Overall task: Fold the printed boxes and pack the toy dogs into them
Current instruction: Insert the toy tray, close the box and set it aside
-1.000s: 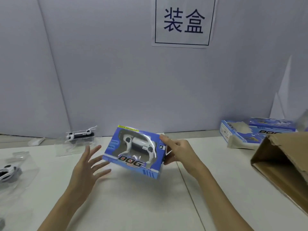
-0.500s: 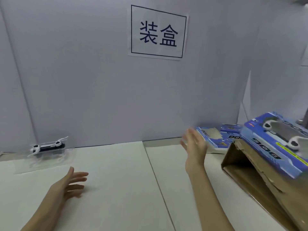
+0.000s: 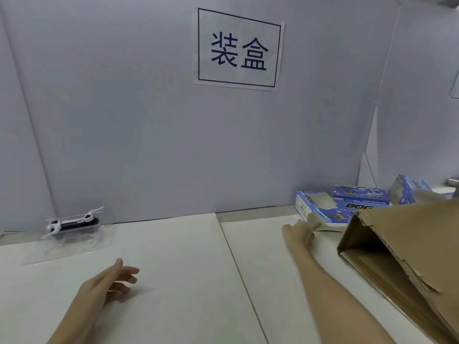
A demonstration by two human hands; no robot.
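A stack of flat blue printed boxes (image 3: 357,199) lies at the back right of the table. My right hand (image 3: 299,232) reaches to the nearest flat box (image 3: 320,209) and pinches its brown flap at the front corner. Low over the table at the front left, my left hand (image 3: 109,284) is relaxed with straight fingers and holds nothing. A white and black toy dog (image 3: 72,223) lies in a clear plastic tray at the back left, by the wall. A folded blue box (image 3: 407,188) shows behind the carton at the far right.
A large brown cardboard carton (image 3: 402,247) lies tilted at the right, its opening towards me, close to my right forearm. A grey partition wall with a paper sign (image 3: 238,49) closes off the back. A seam runs down the white table (image 3: 186,269).
The packed dog box left my right hand and went to the right, over the carton. My right hand then dropped to the flat boxes. My left hand sank towards the table.
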